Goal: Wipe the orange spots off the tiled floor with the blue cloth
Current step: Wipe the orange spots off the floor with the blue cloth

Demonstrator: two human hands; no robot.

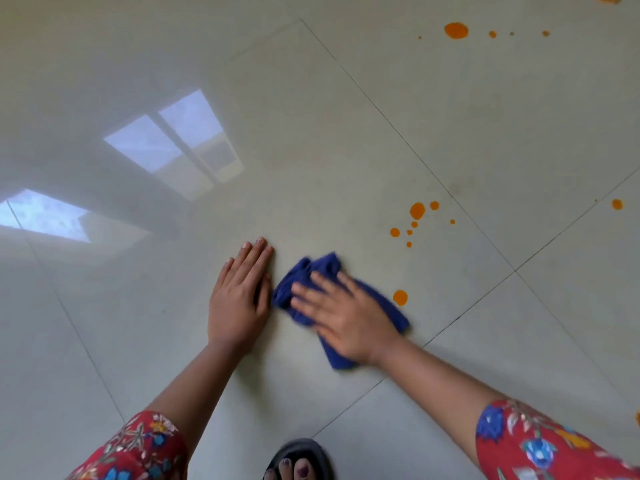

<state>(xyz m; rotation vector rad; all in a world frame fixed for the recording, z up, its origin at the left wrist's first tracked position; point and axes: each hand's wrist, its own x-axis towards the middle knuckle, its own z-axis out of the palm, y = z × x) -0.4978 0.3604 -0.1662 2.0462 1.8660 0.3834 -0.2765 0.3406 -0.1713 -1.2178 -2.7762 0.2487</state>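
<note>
Two hands on the tiled floor [346,133] — left hand [239,299] flat beside the blue cloth [304,271], right hand [343,317] spread, pressing it — orange spot [400,297] just beside the cloth.

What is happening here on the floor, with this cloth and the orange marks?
Someone is wiping the tiled floor. The right hand presses flat on the blue cloth, and the left hand rests flat on the tile beside it. Several marks are not yet wiped: one orange spot lies right next to the cloth, a cluster of spots lies just beyond it, and more spots lie farther off.
</note>
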